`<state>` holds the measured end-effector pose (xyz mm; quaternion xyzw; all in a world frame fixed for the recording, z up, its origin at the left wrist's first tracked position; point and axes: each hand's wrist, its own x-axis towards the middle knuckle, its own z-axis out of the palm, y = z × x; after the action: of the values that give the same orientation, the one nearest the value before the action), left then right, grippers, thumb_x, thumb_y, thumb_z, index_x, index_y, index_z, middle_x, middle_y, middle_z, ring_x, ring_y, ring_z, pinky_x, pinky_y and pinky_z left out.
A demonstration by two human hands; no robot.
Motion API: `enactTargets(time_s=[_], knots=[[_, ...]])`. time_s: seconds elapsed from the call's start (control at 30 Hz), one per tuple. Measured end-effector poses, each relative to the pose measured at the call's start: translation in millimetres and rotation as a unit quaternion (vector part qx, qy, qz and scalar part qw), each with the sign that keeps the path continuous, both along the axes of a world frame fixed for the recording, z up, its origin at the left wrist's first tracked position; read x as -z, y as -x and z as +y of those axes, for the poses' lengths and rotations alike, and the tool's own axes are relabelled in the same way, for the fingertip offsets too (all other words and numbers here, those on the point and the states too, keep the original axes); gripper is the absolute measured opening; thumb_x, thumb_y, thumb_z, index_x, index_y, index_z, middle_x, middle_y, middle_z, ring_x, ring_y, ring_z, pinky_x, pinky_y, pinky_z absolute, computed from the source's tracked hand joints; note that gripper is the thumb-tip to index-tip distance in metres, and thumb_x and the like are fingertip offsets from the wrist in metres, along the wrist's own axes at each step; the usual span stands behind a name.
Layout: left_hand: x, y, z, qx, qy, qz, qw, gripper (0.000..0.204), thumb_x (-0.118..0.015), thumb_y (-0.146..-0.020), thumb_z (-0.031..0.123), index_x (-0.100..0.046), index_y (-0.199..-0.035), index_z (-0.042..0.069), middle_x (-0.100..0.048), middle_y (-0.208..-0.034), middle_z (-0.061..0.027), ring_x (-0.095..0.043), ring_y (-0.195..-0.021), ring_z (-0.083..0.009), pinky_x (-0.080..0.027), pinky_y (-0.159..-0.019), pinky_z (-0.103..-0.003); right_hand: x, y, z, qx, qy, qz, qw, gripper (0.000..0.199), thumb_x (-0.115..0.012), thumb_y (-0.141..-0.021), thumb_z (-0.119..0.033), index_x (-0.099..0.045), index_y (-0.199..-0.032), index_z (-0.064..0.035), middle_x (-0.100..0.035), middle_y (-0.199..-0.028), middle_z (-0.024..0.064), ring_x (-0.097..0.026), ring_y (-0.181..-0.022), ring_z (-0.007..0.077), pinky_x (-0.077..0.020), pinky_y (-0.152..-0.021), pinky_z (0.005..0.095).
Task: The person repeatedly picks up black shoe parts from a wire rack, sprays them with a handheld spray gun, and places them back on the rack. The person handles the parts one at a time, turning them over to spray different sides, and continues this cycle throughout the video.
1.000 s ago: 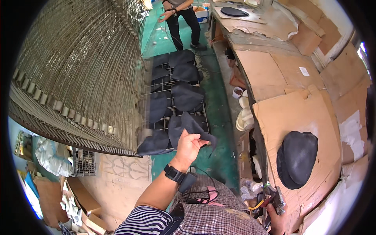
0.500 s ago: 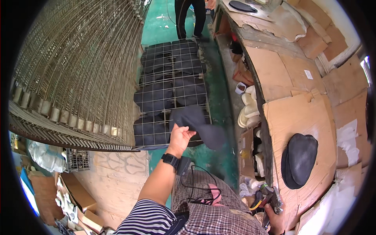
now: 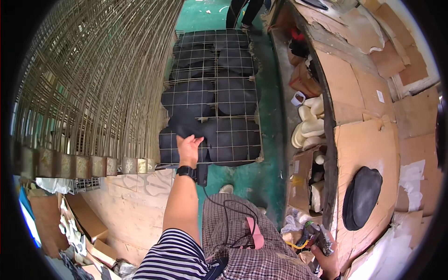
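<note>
Left hand (image 3: 189, 148) centre of the frame, just below the middle of a low flat rack of pale metal wire mesh (image 3: 260, 128). Fingers bent and drawn nearly together at the near edge of a dark grey, soft-looking sheet piece (image 3: 185, 122); whether they pinch it, cannot tell. That piece lies over the lower middle of the rack, hiding some of the wires. More dark grey rounded flat pieces (image 3: 237, 95) fill the rack in two columns, wires crossing over them. A black wrist strap (image 3: 186, 172) sits on the left wrist, above a navy-and-white striped sleeve (image 3: 175, 254).

Right hand (image 3: 330, 262) lower right of the frame, fingers wrapped around a silvery metal hand tool (image 3: 323, 239); a yellow hose (image 3: 298, 244) shows beside it. Just beyond, on a worktop spread with brown cardboard (image 3: 366, 147), lies a black, rounded, elongated stack of pieces (image 3: 363, 198), apart from the tool.

Upper left: tall bank of rusty wire racks (image 3: 102, 84). Cream-coloured rounded forms (image 3: 311, 122) sit on the shelf under the worktop. At the top edge, another person's legs in black trousers (image 3: 253, 11) stand on the green floor (image 3: 273, 177).
</note>
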<state>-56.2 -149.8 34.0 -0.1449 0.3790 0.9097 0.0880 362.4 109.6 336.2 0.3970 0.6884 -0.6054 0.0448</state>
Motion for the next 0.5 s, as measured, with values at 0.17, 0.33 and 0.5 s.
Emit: enactTargets(time_s=[0.17,0.33,0.5], knots=[[81.8,-45.2,-89.8,-0.088,0.087,-0.143,0.982,0.071,-0.054,-0.080,-0.005,-0.025,-0.141,0.018,-0.050,-0.122,-0.0132,-0.058,-0.093,-0.0299,-0.055,-0.074,-0.045,10.3,20.8,-11.6,-0.010,-0.001,-0.035,0.999,0.057,-0.070,-0.080,-0.013,-0.045,-0.129,0.0019,-0.063,-0.090,0.0074,-0.063,-0.083,0.0151,-0.0506,-0.078,0.0294],[138.4,-111.9,-141.4,-0.153,0.238,-0.408,0.868,0.072,-0.057,-0.084,0.004,-0.021,-0.143,0.025,-0.050,-0.118,-0.0117,-0.057,-0.089,-0.0267,-0.051,-0.068,-0.037,15.7,20.2,-11.3,-0.040,-0.014,-0.045,0.998,0.055,-0.070,-0.080,-0.014,-0.047,-0.128,0.0014,-0.063,-0.089,0.0057,-0.062,-0.082,0.0138,-0.0497,-0.077,0.0276],[136.0,-124.8,-76.9,-0.005,0.320,-0.335,0.886,0.046,-0.060,-0.082,0.005,-0.045,-0.124,0.016,-0.058,-0.094,-0.0069,-0.058,-0.071,-0.0195,-0.047,-0.055,-0.032,0.8,-7.1,2.2,-0.028,-0.020,-0.038,0.999,0.051,-0.069,-0.079,-0.001,-0.048,-0.126,0.0001,-0.063,-0.091,0.0047,-0.059,-0.083,0.0108,-0.0488,-0.076,0.0268]])
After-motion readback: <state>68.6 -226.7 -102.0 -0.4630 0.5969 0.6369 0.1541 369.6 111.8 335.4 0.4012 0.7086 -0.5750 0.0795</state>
